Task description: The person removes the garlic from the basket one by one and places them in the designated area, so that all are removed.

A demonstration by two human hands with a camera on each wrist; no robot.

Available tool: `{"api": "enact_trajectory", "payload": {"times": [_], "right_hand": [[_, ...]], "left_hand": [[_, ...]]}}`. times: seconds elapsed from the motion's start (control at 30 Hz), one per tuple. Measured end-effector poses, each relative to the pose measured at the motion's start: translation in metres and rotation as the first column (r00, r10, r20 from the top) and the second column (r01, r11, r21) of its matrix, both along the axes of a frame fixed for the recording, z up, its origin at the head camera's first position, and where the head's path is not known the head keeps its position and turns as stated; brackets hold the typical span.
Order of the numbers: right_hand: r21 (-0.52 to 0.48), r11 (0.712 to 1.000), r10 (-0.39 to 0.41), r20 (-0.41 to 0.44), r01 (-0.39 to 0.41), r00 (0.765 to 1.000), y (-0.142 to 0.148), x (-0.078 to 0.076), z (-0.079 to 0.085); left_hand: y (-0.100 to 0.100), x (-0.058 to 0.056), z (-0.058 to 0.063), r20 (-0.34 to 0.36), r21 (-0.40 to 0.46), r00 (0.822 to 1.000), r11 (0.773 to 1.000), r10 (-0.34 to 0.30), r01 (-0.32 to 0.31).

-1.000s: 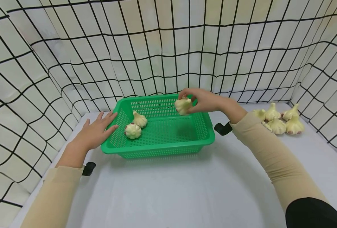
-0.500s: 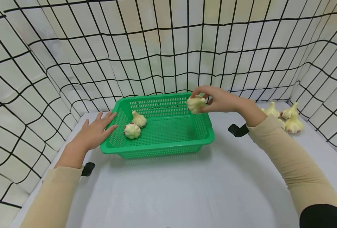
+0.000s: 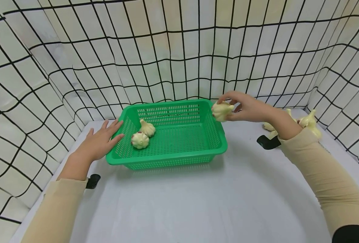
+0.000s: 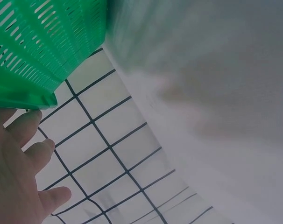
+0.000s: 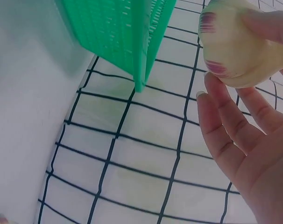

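My right hand (image 3: 247, 107) pinches a garlic bulb (image 3: 221, 111) just beyond the right rim of a green plastic basket (image 3: 167, 158). In the right wrist view the held bulb (image 5: 239, 44) shows purple streaks, with thumb on one side and fingers on the other. My left hand (image 3: 98, 143) rests with straight, spread fingers on the basket's left rim; in the left wrist view its fingertips meet the green rim (image 4: 24, 100). Two garlic bulbs lie inside at the left: one bulb (image 3: 140, 140) in front, another bulb (image 3: 147, 127) behind it.
On the white table (image 3: 167, 202), several more garlic bulbs (image 3: 310, 123) stand at the right, partly hidden by my right wrist and sleeve. Black grid netting (image 3: 179, 67) over white sheeting encloses the back and sides.
My right hand has carried the garlic bulb rightward, from over the basket's right part to outside its right rim. The left hand and the two bulbs inside stay put.
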State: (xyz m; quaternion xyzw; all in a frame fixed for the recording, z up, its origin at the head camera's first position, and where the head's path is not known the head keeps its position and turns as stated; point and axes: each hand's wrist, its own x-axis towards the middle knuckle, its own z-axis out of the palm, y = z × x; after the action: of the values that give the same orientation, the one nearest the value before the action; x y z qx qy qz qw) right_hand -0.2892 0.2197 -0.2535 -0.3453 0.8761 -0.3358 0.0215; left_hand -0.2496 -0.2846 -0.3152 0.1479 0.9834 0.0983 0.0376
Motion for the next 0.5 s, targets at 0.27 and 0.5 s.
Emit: {"api": "enact_trajectory", "payload": {"times": [0.27,0.5], "right_hand": [[0.039,0.998,-0.06,0.042,0.058,0.997,0.026,0.008,-0.004],[0.065,0.995,-0.08,0.08,0.075,0.994,0.046,0.016,-0.01]], "left_hand": [[-0.001,-0.001,-0.001,-0.006,0.0,1.0,1.0,-0.001,0.001],[-0.001,-0.002,-0.002,-0.008,-0.003,1.0,1.0,-0.002,0.002]]}}
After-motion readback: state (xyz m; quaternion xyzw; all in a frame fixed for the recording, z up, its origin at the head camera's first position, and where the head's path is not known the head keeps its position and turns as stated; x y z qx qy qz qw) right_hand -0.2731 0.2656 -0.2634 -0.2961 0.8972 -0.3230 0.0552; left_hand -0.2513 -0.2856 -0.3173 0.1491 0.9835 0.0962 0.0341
